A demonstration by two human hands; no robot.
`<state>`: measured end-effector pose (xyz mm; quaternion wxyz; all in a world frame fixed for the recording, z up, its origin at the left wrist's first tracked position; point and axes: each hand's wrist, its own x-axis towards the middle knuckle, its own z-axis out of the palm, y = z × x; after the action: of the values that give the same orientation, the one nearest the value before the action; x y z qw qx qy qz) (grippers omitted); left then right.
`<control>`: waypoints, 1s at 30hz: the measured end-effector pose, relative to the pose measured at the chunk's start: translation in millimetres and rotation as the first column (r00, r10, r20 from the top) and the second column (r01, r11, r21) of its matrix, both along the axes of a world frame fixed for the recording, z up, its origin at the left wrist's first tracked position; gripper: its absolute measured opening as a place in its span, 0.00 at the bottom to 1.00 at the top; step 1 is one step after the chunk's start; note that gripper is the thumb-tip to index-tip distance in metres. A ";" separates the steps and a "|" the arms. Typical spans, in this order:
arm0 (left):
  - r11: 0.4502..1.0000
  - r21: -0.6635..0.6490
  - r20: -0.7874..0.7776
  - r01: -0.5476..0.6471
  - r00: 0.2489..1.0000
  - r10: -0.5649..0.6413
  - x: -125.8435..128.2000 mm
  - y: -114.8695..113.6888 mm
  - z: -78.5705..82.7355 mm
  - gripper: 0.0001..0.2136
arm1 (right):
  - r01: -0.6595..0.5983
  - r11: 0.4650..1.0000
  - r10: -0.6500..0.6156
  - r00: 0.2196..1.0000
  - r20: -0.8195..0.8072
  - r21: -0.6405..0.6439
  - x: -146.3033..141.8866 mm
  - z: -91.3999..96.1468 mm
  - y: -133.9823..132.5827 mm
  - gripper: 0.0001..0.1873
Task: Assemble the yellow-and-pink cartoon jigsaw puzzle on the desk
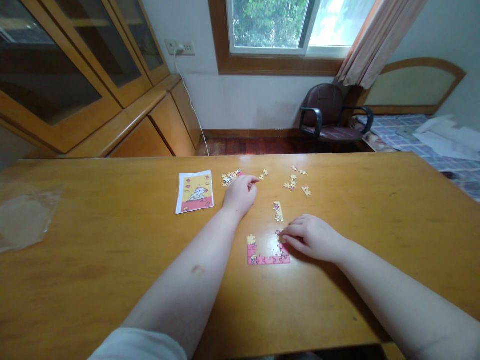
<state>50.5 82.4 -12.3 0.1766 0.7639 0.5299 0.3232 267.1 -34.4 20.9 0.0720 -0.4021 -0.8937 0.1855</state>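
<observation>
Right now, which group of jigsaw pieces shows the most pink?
The U-shaped, pink-and-yellow jigsaw frame beside the bare right hand. Its bottom row is mostly pink; the other jigsaw clusters, farther back, look mainly yellow or white.

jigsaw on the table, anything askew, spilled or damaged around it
No damage or spill stands out. The picture card sits slightly askew on the table, and clear plastic lies off to the left, away from the jigsaw.
</observation>
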 end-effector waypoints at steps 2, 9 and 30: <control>1.000 -0.004 -0.004 0.004 1.000 -0.004 0.2 0.2 -0.5 0.12 | -0.001 1.000 0.001 1.000 0.003 -0.001 1.0 -0.4 0.3 0.16; 1.000 -0.012 -0.005 0.012 1.000 -0.012 0.5 0.4 -2.0 0.12 | -0.002 1.000 0.002 1.000 0.005 0.004 1.2 -1.4 1.0 0.16; 0.999 -0.032 -0.015 0.041 0.999 -0.041 1.9 -0.1 -0.9 0.12 | 0.432 0.898 -0.411 0.889 -0.201 0.078 20.9 -27.7 27.2 0.16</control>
<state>52.4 82.4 -13.2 0.1912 0.7743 0.5203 0.3052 287.9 -7.2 -6.8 0.2150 -0.5631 -0.7843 0.1465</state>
